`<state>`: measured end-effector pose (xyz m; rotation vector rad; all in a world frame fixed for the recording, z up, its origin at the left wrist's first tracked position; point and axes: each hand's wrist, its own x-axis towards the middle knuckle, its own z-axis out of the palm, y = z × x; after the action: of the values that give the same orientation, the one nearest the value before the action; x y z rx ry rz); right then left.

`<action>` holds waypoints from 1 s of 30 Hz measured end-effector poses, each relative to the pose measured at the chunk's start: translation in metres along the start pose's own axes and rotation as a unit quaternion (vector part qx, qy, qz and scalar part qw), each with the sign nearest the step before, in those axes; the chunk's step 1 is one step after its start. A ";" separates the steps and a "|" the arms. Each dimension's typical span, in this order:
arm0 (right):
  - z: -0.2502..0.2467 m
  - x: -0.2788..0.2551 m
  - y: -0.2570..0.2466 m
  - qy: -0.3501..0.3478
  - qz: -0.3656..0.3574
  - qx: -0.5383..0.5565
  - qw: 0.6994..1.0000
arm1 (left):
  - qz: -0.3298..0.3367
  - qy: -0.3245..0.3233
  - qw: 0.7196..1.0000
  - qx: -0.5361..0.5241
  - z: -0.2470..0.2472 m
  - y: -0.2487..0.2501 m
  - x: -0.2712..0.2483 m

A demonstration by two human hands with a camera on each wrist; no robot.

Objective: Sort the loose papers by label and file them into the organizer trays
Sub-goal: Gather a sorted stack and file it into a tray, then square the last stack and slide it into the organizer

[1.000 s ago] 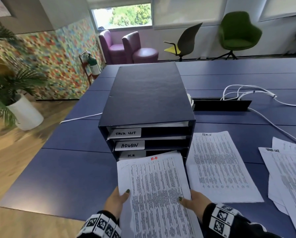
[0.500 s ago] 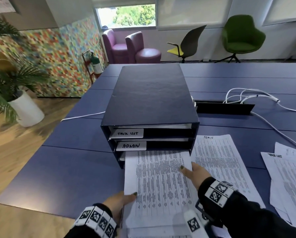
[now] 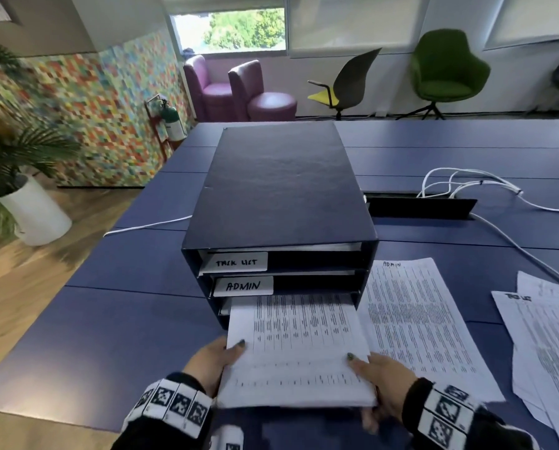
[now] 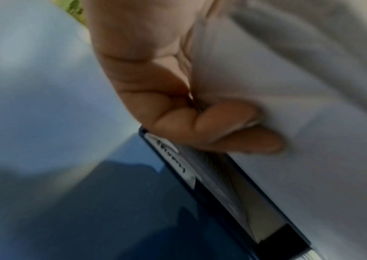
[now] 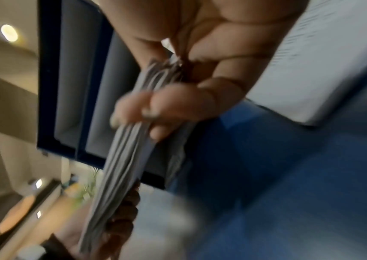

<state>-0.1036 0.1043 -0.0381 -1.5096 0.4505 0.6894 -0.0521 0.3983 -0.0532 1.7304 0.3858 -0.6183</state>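
A dark blue organizer (image 3: 281, 190) stands on the blue table, its trays labelled TASK LIST (image 3: 236, 262) and ADMIN (image 3: 243, 285). A stack of printed papers (image 3: 299, 345) sticks halfway out of the bottom tray. My left hand (image 3: 213, 362) grips the stack's near left corner, thumb on top. My right hand (image 3: 378, 381) grips the near right corner the same way. The left wrist view shows curled fingers (image 4: 211, 126) under the papers (image 4: 278, 79). The right wrist view shows fingers (image 5: 173, 105) pinching the sheet edges (image 5: 120, 158) by the organizer (image 5: 71, 88).
A loose sheet marked ADMIN (image 3: 414, 323) lies right of the organizer. More sheets, one marked TASK LIST (image 3: 544, 345), lie at the far right. White cables (image 3: 473, 186) run from a table socket box (image 3: 417, 207). Chairs and a potted plant (image 3: 18, 177) stand beyond the table.
The paper stack has slid forward into the bottom tray, covering its label. My right hand moved back from the stack's side to its near right corner; my left hand moved forward with it.
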 end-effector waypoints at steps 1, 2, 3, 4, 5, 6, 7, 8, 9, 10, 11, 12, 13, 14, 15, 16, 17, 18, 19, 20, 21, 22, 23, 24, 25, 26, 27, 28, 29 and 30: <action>0.002 0.001 -0.008 0.013 -0.006 0.010 1.000 | 0.005 0.014 0.999 -0.044 0.001 0.011 0.002; 0.003 0.006 -0.015 0.037 -0.022 0.023 0.999 | 0.004 0.027 0.996 -0.082 0.000 0.019 0.005; 0.005 0.012 -0.023 0.058 -0.034 0.032 0.997 | -0.001 0.037 0.992 -0.118 0.000 0.027 0.007; 0.006 0.020 -0.031 0.074 -0.035 0.055 0.995 | -0.008 0.047 0.988 -0.148 0.001 0.035 0.008; 0.007 0.026 -0.039 0.085 -0.025 0.088 0.992 | -0.017 0.047 0.985 -0.164 0.002 0.041 0.008; 0.008 0.031 -0.046 0.089 -0.014 0.121 0.989 | -0.024 0.043 0.983 -0.178 0.003 0.047 0.007; 0.009 0.035 -0.051 0.091 -0.006 0.152 0.984 | -0.027 0.041 0.980 -0.195 0.005 0.051 0.005; 0.011 0.036 -0.056 0.089 0.000 0.181 0.979 | -0.025 0.038 0.976 -0.215 0.009 0.054 0.004; 0.011 0.037 -0.060 0.087 0.004 0.206 0.975 | -0.018 0.035 0.969 -0.242 0.010 0.054 0.005; 0.011 0.038 -0.061 0.083 0.004 0.246 0.966 | -0.007 0.037 0.962 -0.270 0.011 0.054 0.006; 0.011 0.038 -0.062 0.079 0.000 0.295 0.952 | 0.009 0.041 0.954 -0.295 0.012 0.056 0.006; 0.011 0.040 -0.061 0.075 -0.012 0.340 0.937 | 0.032 0.052 0.944 -0.324 0.013 0.055 0.008; 0.010 0.041 -0.059 0.072 -0.027 0.368 0.927 | 0.056 0.058 0.936 -0.342 0.015 0.056 0.007; 0.010 0.040 -0.058 0.069 -0.039 0.377 0.923 | 0.079 0.067 0.932 -0.348 0.019 0.057 0.006; 0.010 0.040 -0.057 0.065 -0.046 0.374 0.924 | 0.096 0.077 0.929 -0.349 0.023 0.059 0.006; 0.009 0.039 -0.056 0.062 -0.050 0.352 0.933 | 0.108 0.090 0.924 -0.356 0.028 0.058 0.007; 0.008 0.037 -0.056 0.058 -0.054 0.318 0.945 | 0.109 0.099 0.922 -0.358 0.031 0.056 0.009; 0.006 0.036 -0.055 0.050 -0.055 0.275 0.959 | 0.104 0.107 0.926 -0.346 0.033 0.053 0.011; 0.003 0.034 -0.053 0.042 -0.053 0.225 0.972 | 0.103 0.114 0.936 -0.316 0.036 0.050 0.013; 0.000 0.033 -0.051 0.040 -0.044 0.170 0.984 | 0.103 0.125 0.951 -0.262 0.038 0.047 0.013; -0.004 0.031 -0.048 0.041 -0.035 0.112 0.992 | 0.107 0.141 0.965 -0.191 0.041 0.043 0.012; -0.007 0.031 -0.043 0.045 -0.026 0.059 0.997 | 0.116 0.154 0.975 -0.112 0.044 0.038 0.012; -0.011 0.030 -0.038 0.051 -0.018 0.016 0.998 | 0.132 0.164 0.977 -0.037 0.047 0.035 0.009; -0.015 0.029 -0.033 0.058 -0.012 -0.020 0.998 | 0.161 0.173 0.971 0.030 0.052 0.033 0.005; -0.020 0.028 -0.027 0.066 -0.009 -0.051 0.996 | 0.197 0.176 0.959 0.102 0.056 0.034 0.001; -0.024 0.027 -0.021 0.075 -0.009 -0.080 0.994 | 0.239 0.172 0.939 0.178 0.061 0.034 -0.003; -0.028 0.025 -0.017 0.083 -0.012 -0.106 0.991 | 0.271 0.156 0.913 0.261 0.066 0.034 -0.005; -0.031 0.022 -0.014 0.090 -0.014 -0.127 0.988 | 0.279 0.130 0.888 0.342 0.071 0.034 -0.004; -0.034 0.018 -0.012 0.099 -0.015 -0.139 0.985 | 0.265 0.113 0.864 0.413 0.075 0.036 -0.003; -0.038 0.015 -0.010 0.104 -0.016 -0.144 0.984 | 0.243 0.105 0.839 0.475 0.079 0.037 0.002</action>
<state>-0.0807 0.0691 -0.0422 -1.8692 0.4985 0.5910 -0.0453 0.3127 -0.0374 2.7357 -0.2960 -0.2253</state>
